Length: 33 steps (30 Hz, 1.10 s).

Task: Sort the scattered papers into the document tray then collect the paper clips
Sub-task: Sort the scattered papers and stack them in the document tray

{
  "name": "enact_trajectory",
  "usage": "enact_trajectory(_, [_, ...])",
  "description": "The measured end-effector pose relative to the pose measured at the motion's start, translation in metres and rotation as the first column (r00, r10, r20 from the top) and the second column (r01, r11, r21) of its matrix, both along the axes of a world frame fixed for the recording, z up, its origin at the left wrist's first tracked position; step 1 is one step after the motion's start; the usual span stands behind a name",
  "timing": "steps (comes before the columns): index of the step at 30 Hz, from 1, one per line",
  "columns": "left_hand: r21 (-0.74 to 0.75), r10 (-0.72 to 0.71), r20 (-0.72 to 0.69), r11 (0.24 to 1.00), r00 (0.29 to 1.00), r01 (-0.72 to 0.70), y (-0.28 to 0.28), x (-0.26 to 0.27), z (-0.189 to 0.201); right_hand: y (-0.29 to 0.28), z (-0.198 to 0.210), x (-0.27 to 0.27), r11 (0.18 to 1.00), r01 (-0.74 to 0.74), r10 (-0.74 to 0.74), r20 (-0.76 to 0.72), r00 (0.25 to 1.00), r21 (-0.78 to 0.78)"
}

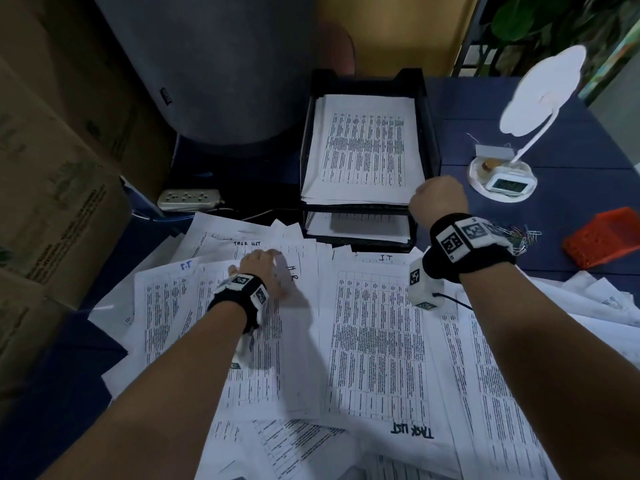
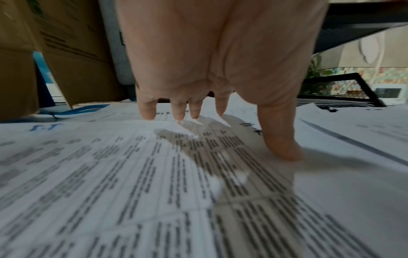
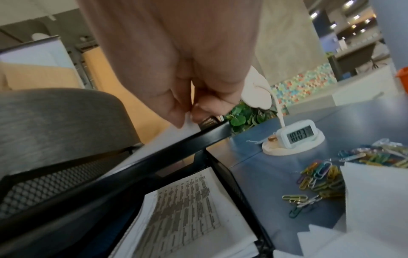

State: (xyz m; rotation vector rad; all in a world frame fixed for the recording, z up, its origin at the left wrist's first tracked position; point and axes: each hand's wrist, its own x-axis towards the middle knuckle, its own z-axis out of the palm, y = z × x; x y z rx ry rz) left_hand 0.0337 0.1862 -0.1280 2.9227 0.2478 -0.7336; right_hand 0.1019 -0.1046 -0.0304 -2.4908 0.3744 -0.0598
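Note:
Printed sheets (image 1: 377, 341) lie scattered and overlapping across the near side of the blue desk. My left hand (image 1: 277, 271) rests on them with straight, spread fingers (image 2: 148, 111) and thumb pressing one sheet (image 2: 110, 174). A black mesh two-tier document tray (image 1: 431, 133) holds a stack in each tier. My right hand (image 1: 438, 199) hovers at the top tier's front right corner, curled. In the right wrist view its fingertips (image 3: 176, 120) pinch the edge of a white sheet (image 3: 187, 129) just above the tray rim (image 3: 154, 153). Coloured paper clips (image 1: 519, 237) (image 3: 320, 176) lie in a loose heap to the right.
An orange mesh basket (image 1: 602, 240) sits beyond the clips. A white lamp base with a digital clock (image 1: 504, 181) stands right of the tray. Cardboard boxes (image 1: 52, 168) line the left side. A grey chair back (image 1: 214, 64) and a power strip (image 1: 188, 199) are behind the papers.

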Motion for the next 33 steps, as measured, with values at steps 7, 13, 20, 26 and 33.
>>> enact_trajectory(7, [0.120,-0.077,-0.003,0.990,0.997,0.076,0.009,0.005,0.007,0.027,-0.011,-0.023,0.999,-0.005,-0.006,0.211,0.977,0.053])
enact_trajectory(13, [-0.327,0.130,0.165,0.943,0.978,-0.070,0.014,0.010,0.031,0.047,-0.032,-0.049,0.904,-0.279,0.313,-0.057,0.948,0.325])
enact_trajectory(20, [-0.699,0.234,0.193,0.714,0.953,-0.034,-0.006,0.030,0.080,0.075,-0.064,-0.087,0.802,-0.406,0.581,-0.416,0.700,0.437])
enact_trajectory(26, [-0.402,0.254,0.349,0.910,0.902,-0.100,0.000,0.025,0.038,0.041,-0.084,-0.074,0.935,-0.157,0.310,-0.513,0.801,0.319])
enact_trajectory(33, [-0.482,0.334,-0.044,0.819,0.941,-0.313,-0.001,0.000,0.004,0.002,-0.101,-0.051,0.860,0.200,0.101,-0.540,0.835,0.470])
